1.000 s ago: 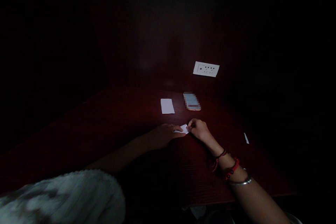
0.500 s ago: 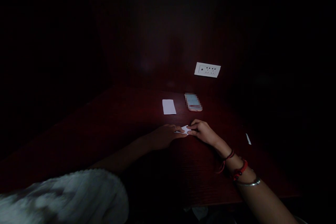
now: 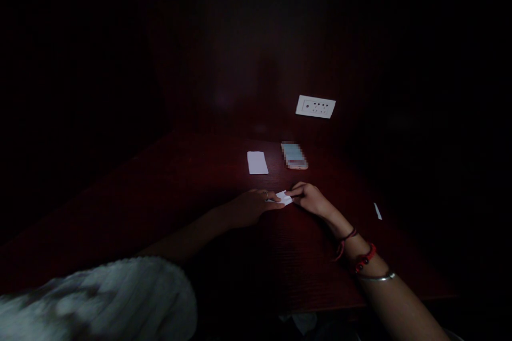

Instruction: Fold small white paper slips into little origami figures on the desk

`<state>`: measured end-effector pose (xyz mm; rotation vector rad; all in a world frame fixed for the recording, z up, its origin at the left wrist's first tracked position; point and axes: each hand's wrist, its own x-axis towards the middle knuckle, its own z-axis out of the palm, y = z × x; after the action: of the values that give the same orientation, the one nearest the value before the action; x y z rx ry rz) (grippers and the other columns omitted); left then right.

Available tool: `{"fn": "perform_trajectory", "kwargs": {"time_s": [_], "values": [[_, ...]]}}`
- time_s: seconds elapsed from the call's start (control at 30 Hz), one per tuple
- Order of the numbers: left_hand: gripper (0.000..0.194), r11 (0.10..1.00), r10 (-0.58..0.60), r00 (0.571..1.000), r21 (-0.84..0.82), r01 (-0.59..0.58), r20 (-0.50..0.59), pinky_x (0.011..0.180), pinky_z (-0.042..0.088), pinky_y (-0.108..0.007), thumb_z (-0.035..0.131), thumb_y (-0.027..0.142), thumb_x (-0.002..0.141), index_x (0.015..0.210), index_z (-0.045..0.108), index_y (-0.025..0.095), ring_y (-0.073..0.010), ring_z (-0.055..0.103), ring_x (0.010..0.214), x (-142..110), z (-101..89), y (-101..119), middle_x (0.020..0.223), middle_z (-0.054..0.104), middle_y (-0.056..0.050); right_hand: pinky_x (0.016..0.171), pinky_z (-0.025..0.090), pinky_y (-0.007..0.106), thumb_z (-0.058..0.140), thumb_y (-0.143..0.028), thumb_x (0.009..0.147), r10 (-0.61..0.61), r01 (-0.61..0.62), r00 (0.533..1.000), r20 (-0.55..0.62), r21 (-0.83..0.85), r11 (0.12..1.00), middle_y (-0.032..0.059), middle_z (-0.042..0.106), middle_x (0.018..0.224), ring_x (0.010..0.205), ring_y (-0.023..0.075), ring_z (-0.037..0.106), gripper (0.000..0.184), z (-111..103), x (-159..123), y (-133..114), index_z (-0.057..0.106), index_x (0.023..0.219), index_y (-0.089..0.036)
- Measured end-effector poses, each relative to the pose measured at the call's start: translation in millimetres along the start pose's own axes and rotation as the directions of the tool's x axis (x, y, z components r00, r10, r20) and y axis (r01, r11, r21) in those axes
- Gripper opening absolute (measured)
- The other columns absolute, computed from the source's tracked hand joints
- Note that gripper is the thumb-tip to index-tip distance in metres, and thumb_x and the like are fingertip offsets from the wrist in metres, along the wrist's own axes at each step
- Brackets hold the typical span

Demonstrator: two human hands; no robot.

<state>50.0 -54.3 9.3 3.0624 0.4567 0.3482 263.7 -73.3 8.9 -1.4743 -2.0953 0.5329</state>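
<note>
A small white piece of paper [image 3: 285, 198], which looks folded, lies on the dark red table between my hands. My left hand [image 3: 250, 208] holds its left side down, thumb and forefinger on top and covering part of it; a ring shows on one finger. At the paper's right end, my right hand [image 3: 311, 199] has its fingers closed on the edge, the thumb partly hidden. Red cords and a silver bangle circle the right wrist.
Beyond my hands lies a white sheet of paper [image 3: 257, 162], with a phone [image 3: 294, 155] to its right. A thin white strip [image 3: 378, 211] is on the right of the table [image 3: 320, 266]. A socket plate [image 3: 316, 106] is on the back wall. The surroundings are very dark.
My right thumb has slid back toward the paper's right edge, uncovering more of the paper. My left hand stays in place.
</note>
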Motion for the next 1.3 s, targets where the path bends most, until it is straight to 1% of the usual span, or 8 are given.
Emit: {"fn": "perform_trajectory", "kwargs": {"time_s": [0.13,0.23,0.33,0.63,0.77,0.9,1.13,1.3], "values": [[0.055,1.0,-0.009,1.0,0.005,0.009,0.007,0.085,0.03,-0.033,0.043,0.005,0.072,0.119,0.032,0.031,-0.0186,0.038,0.106,0,-0.8,0,0.12,0.039,-0.001,0.073,0.039,0.022,0.047,-0.003,0.063,0.0,0.0,1.0,-0.001,0.032,0.999,0.0021,0.056,0.085,0.077,0.0117,0.052,0.036,1,-1,0,0.064,0.088,-0.022],[0.055,1.0,-0.012,1.0,0.005,0.012,0.003,0.084,0.031,-0.033,0.042,0.004,0.072,0.119,0.032,0.031,-0.0182,0.038,0.105,0,-2.6,2,0.119,0.04,-0.001,0.069,0.039,0.023,0.051,-0.017,0.068,0.006,-0.006,1.0,-0.026,0.015,1.0,0.0032,0.056,0.081,0.073,0.0121,0.051,0.024,2,-2,-3,0.064,0.087,-0.02],[0.057,1.0,-0.007,1.0,0.003,0.007,0.002,0.085,0.031,-0.034,0.042,0.003,0.071,0.119,0.032,0.031,-0.018,0.038,0.105,0,-3.6,3,0.118,0.041,-0.001,0.065,0.039,0.023,0.056,-0.025,0.065,0.02,-0.023,0.997,-0.075,-0.036,0.999,0.0024,0.055,0.076,0.069,0.0115,0.05,0.022,3,-3,-8,0.064,0.086,-0.02],[0.057,1.0,-0.01,1.0,-0.008,0.01,0.009,0.086,0.03,-0.035,0.041,0.002,0.07,0.119,0.033,0.03,-0.0179,0.038,0.105,0,-3.5,2,0.119,0.04,0.0,0.064,0.04,0.022,0.051,-0.008,0.063,0.1,-0.099,0.987,-0.128,0.013,0.995,0.0007,0.057,0.073,0.065,0.0102,0.051,0.026,8,-3,-4,0.061,0.085,-0.016],[0.058,1.0,-0.01,1.0,-0.012,0.01,0.02,0.086,0.03,-0.034,0.042,0.001,0.069,0.118,0.034,0.03,-0.0185,0.037,0.107,0,-4.1,2,0.119,0.04,-0.001,0.071,0.04,0.022,0.048,-0.008,0.067,-0.042,0.036,0.99,-0.136,-0.051,0.998,0.0025,0.055,0.08,0.073,0.0108,0.051,0.03,6,-4,-4,0.059,0.093,-0.017],[0.057,0.999,0.017,1.0,-0.03,-0.017,0.005,0.086,0.03,-0.032,0.042,0.003,0.07,0.119,0.033,0.03,-0.0169,0.038,0.107,0,-4.7,2,0.12,0.039,-0.001,0.076,0.039,0.024,0.047,-0.019,0.074,-0.21,0.203,0.977,-0.033,-0.15,0.968,0.0043,0.052,0.086,0.08,0.012,0.049,0.024,1,-6,-6,0.06,0.094,-0.02],[0.046,0.993,-0.035,0.998,0.109,0.04,-0.048,0.084,0.029,-0.032,0.041,0.006,0.075,0.114,0.039,0.03,-0.018,0.035,0.108,-2,-8.7,-1,0.112,0.046,0.0,0.078,0.037,0.027,0.049,-0.025,0.074,-0.214,0.201,0.977,-0.008,-0.315,0.928,0.0054,0.053,0.088,0.086,0.0153,0.047,0.019,-2,-7,-6,0.062,0.087,-0.019],[0.04,0.974,-0.125,0.991,0.184,0.131,-0.042,0.076,0.033,-0.031,0.041,0.011,0.077,0.113,0.04,0.027,-0.0179,0.042,0.098,-1,-3.4,-1,0.111,0.047,-0.002,0.074,0.039,0.024,0.056,-0.025,0.068,-0.177,0.166,0.983,-0.049,-0.18,0.97,0.0045,0.056,0.083,0.077,0.0126,0.051,0.012,-3,-4,-8,0.063,0.072,-0.016]]}}
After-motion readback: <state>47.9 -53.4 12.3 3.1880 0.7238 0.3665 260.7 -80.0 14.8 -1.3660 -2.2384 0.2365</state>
